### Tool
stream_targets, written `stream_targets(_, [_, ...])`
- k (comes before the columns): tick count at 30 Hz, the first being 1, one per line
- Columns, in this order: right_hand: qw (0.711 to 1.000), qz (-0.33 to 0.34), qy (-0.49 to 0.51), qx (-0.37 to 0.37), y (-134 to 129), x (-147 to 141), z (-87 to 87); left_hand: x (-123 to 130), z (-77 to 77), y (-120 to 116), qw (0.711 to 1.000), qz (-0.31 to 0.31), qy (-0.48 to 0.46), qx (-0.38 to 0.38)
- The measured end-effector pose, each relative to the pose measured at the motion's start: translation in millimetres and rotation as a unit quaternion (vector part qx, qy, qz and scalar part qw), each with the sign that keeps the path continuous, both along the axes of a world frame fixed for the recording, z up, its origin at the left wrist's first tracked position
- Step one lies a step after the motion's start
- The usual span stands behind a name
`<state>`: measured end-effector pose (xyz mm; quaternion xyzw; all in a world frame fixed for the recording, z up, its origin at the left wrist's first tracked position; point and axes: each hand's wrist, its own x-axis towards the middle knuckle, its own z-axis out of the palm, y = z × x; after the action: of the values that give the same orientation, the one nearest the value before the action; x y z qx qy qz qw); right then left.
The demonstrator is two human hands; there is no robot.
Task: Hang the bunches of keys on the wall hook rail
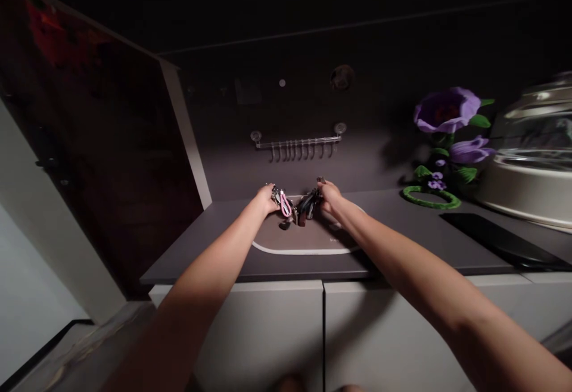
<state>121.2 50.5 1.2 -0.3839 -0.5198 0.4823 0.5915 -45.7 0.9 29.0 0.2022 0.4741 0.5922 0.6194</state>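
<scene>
Both arms reach forward over a brown mat with a pale rim (286, 246) on the counter. My left hand (267, 197) is closed on a bunch of keys (277, 195), from which a pink strap loop (285, 204) hangs. Close beside it, my right hand (329, 194) grips a second, darker bunch of keys (309, 202). A reddish-brown tag (302, 218) hangs low between the bunches; which one it belongs to I cannot tell. Both bunches are held above the mat, near its middle. The fingertips are partly hidden by the keys.
A clear rail with several hooks (299, 142) is fixed to the wall behind. On the right stand purple artificial flowers (447, 112), a cream domed container (527, 186) and a flat black object (496, 237). White cabinets (268, 332) are below; a dark door (89, 142) is left.
</scene>
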Motion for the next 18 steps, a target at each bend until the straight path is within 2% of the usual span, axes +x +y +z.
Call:
stream_targets(1, [0.998,-0.016,0.035,-0.048,-2.6,8.9,-0.2,-6.2,-3.7,-3.7,0.998,0.012,0.048,0.026])
stream_targets(3, [0.998,-0.007,0.028,-0.064,-8.7,25.8,1.1,-18.3,-12.2,-9.6,0.982,0.032,0.160,0.096])
stream_targets(6, [0.991,-0.058,-0.120,-0.003,-15.0,48.6,1.2,-34.6,-26.1,-14.1,0.933,0.028,0.318,0.166])
stream_targets(9, [0.955,-0.104,-0.271,0.053,-18.9,66.6,-2.9,-48.0,-37.1,-17.4,0.891,-0.016,0.405,0.202])
stream_targets(11, [0.932,-0.092,-0.346,0.060,-22.8,74.9,-5.8,-54.6,-39.8,-22.0,0.871,-0.053,0.434,0.225])
stream_targets(15, [0.894,-0.057,-0.443,0.018,-32.9,82.6,-4.0,-61.2,-30.6,-37.0,0.855,-0.106,0.448,0.241])
stream_targets(18, [0.864,-0.074,-0.496,0.042,-39.4,80.0,7.0,-62.1,-13.2,-47.9,0.858,-0.102,0.455,0.214])
